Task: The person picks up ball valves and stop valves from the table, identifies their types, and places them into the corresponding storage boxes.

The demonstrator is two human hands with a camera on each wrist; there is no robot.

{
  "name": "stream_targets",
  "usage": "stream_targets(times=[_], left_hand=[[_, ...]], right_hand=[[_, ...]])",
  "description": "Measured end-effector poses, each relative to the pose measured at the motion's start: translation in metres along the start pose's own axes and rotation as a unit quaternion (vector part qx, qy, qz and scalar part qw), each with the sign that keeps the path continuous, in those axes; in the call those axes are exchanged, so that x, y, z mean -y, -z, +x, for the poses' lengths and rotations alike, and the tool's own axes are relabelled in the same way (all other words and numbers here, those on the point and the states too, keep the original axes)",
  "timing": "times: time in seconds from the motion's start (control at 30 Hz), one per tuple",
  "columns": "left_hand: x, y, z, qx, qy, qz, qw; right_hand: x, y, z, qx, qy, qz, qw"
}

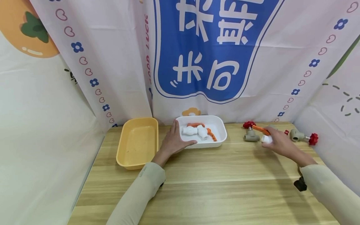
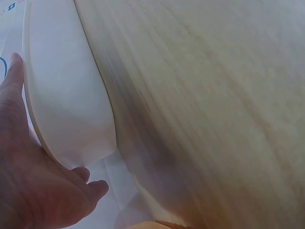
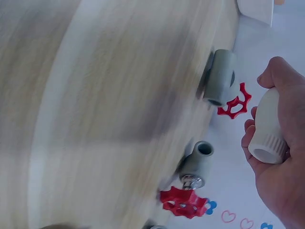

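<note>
My right hand (image 1: 279,142) grips a white plastic ball valve (image 3: 268,124) with an orange lever handle (image 1: 261,129), raised over the right back of the table. Its ribbed open end shows in the right wrist view. My left hand (image 1: 173,140) holds the left end of a white tray (image 1: 220,128), with the thumb along the front side and the fingers round the end. Inside that tray lie two white ball valves (image 1: 190,130) with orange handles (image 1: 211,135).
Left of the white tray stands a yellow tray (image 1: 137,142). Grey valves with red handwheels lie at the back right: one valve (image 1: 251,136) left of my right hand, another valve (image 1: 296,135) to its right. A black object (image 1: 300,184) shows beside my right sleeve. Fabric walls border the wooden table (image 1: 202,187).
</note>
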State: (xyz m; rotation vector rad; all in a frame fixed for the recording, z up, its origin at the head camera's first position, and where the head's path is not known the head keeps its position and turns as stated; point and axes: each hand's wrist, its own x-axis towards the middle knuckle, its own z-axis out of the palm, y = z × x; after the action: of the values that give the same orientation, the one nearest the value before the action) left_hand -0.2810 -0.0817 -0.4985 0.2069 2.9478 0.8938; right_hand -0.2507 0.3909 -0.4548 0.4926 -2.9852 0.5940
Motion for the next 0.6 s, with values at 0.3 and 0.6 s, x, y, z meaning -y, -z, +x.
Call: stream_targets(times=[0.3,0.6], left_hand=[[-0.001,0.000,-0.001,0.005,0.003,0.017,0.9998],[-0.002,0.000,-0.001,0.009,0.007,0.013,0.9999]], right_hand=[[0.017,0.003,0.013,-0.009,0.019,0.001,1.000],[0.041,0.007,0.024,-0.001,0.031,-0.008,0.999]])
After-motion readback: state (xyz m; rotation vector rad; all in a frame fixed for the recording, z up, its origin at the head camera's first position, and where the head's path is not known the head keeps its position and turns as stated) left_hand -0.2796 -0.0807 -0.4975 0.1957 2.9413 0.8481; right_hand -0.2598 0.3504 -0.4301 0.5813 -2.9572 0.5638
